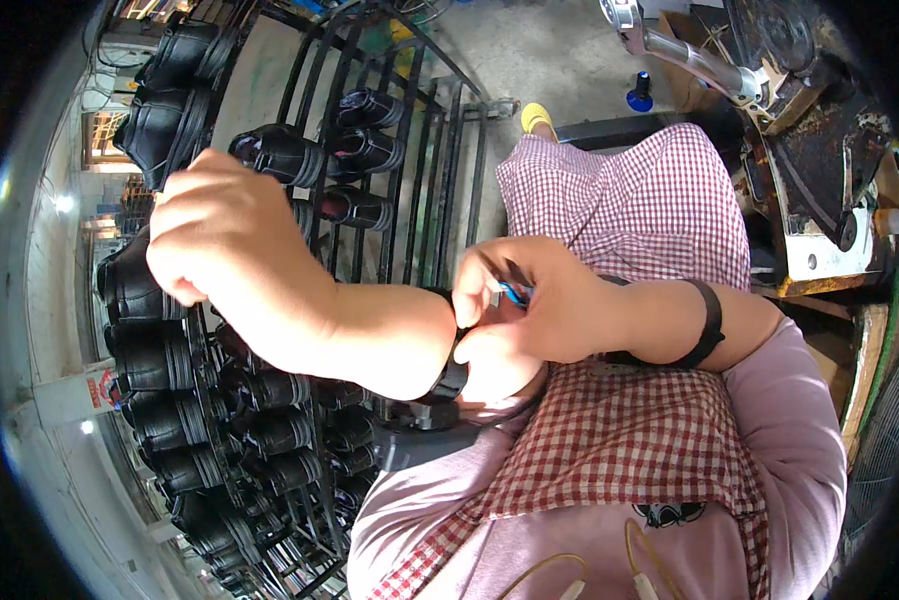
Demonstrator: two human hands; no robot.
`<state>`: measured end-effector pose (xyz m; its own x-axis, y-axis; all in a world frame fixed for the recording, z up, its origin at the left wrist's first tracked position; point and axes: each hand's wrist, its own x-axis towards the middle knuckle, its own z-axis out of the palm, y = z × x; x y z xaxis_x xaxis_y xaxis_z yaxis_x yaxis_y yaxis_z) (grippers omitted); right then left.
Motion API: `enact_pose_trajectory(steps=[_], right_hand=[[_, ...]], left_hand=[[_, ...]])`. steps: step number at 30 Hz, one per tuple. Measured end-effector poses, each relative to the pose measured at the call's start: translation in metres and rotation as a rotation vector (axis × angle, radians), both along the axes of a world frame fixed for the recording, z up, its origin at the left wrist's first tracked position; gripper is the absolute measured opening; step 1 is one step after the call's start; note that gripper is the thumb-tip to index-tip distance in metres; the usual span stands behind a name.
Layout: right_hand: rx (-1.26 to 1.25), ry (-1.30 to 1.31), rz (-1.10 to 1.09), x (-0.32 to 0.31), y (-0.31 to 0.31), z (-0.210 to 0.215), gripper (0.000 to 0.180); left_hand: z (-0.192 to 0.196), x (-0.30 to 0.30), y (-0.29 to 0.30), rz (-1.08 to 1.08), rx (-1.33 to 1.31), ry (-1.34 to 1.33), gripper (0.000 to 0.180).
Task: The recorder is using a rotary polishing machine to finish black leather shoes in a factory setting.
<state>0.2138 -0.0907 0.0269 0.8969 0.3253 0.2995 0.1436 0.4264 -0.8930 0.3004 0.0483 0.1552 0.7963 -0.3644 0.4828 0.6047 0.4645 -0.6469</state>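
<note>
My left hand (220, 225) is stretched out to the left, in a fist beside the rack of black shoes. Whatever its curled fingers may hold is hidden. Across my body, my right hand (540, 300) bends over my left forearm, fingertips at the black strap (454, 375) worn there. A small blue and dark item (515, 292) shows inside the right hand's curled fingers; its kind is mostly covered. Attached by the strap, a dark device (420, 430) sits on the underside of the left forearm. Another black strap (710, 325) circles my right forearm.
Black shoes (285, 155) fill a black metal rack (440, 190) on my left. A red-checked apron (620, 430) covers my lap. To the right stand a worn machine (840, 150) and its table (830, 250). A blue object (641, 92) stands on the floor ahead.
</note>
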Motion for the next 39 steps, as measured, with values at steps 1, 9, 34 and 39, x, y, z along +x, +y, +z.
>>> enact_pose_trajectory(steps=[1, 9, 34, 39], right_hand=[[-0.046, 0.001, 0.000, 0.000, 0.000, 0.002, 0.018], [-0.201, 0.076, -0.080, 0.006, 0.004, 0.000, 0.040], [-0.362, -0.174, -0.229, 0.043, -0.055, -0.054, 0.022], [-0.386, -0.062, -0.320, 0.036, -0.056, -0.072, 0.022]], left_hand=[[-0.002, 0.002, -0.001, 0.008, -0.002, 0.008, 0.014], [-0.024, 0.035, -0.012, 0.176, 0.058, 0.134, 0.013], [-0.124, 0.106, -0.047, 0.521, 1.086, 0.462, 0.012], [-0.125, 0.107, -0.061, 1.046, 1.441, 0.448, 0.016]])
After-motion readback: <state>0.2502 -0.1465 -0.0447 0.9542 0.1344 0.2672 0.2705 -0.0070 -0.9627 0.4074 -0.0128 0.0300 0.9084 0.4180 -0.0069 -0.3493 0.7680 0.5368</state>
